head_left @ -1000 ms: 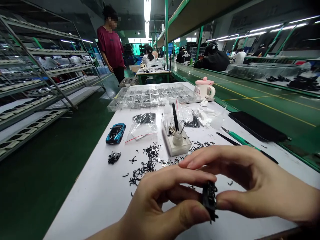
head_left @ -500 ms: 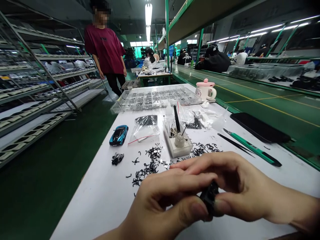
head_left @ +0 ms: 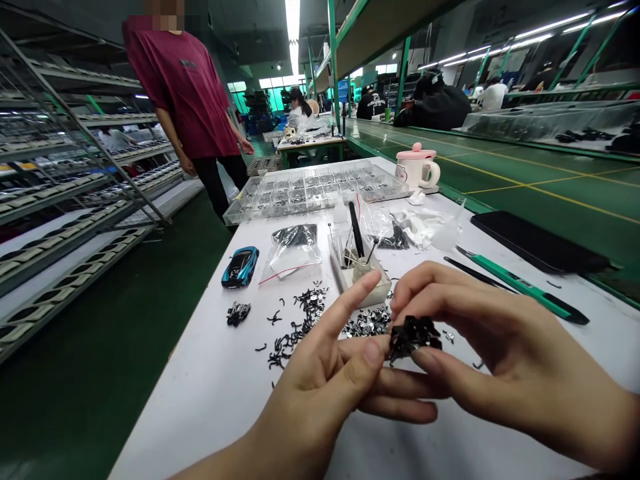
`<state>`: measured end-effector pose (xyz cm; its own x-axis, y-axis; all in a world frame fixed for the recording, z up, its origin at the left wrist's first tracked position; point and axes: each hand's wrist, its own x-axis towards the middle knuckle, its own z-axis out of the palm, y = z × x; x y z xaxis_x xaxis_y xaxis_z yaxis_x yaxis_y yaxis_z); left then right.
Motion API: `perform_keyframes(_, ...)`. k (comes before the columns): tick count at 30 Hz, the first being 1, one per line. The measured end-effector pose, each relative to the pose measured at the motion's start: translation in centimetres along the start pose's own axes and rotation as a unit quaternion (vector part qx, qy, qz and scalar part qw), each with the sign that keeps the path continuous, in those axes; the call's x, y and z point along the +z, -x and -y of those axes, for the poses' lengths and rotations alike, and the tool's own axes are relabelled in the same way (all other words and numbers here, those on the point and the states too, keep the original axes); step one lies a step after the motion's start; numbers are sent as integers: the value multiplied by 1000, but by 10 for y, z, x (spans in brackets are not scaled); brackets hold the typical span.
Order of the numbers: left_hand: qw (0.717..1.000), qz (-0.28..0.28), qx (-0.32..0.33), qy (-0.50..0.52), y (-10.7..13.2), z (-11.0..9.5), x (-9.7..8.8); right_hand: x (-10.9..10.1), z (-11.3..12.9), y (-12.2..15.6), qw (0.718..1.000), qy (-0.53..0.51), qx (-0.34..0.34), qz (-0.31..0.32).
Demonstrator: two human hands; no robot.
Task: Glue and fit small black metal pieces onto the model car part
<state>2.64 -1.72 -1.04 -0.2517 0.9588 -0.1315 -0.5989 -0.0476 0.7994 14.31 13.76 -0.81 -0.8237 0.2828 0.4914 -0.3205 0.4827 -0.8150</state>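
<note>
Turned flat since a moment ago, the black part [head_left: 415, 333] sits pinched between thumb of the left hand [head_left: 320, 387] and fingertips of the right hand [head_left: 505, 360], left forefinger raised.

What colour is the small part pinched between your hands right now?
Black; the part shows best in the head view, against the white table.

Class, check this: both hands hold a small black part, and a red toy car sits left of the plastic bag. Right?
No. The head view shows the toy car is blue, not red. Left hand and right hand do hold the black part.
</note>
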Motion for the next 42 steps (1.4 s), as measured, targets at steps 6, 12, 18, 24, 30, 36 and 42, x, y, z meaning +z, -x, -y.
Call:
perform_keyframes(6,999,-35,-17,-1,-3,-4,-2,-8,-3,0,985,-110,130,39)
perform_keyframes(12,996,-72,-35,-24,-7,-5,-2,-9,-2,-3,961,-203,186,39)
perform_keyframes(18,996,-77,-23,-31,-9,-6,-1,-6,-4,-5,925,-297,233,47)
perform_keyframes(24,996,-86,-18,-31,-10,-7,-1,-8,-6,-5,907,-335,252,44)
perform_keyframes(30,977,-117,75,-160,-5,-6,-3,-8,-11,-4,912,-285,277,99)
perform_keyframes(36,879,-39,263,-396,-4,-4,-9,-8,-13,2,897,-297,276,176)
perform_keyframes(42,833,-21,338,-437,-2,-8,-6,-10,-6,2,925,-242,229,184)
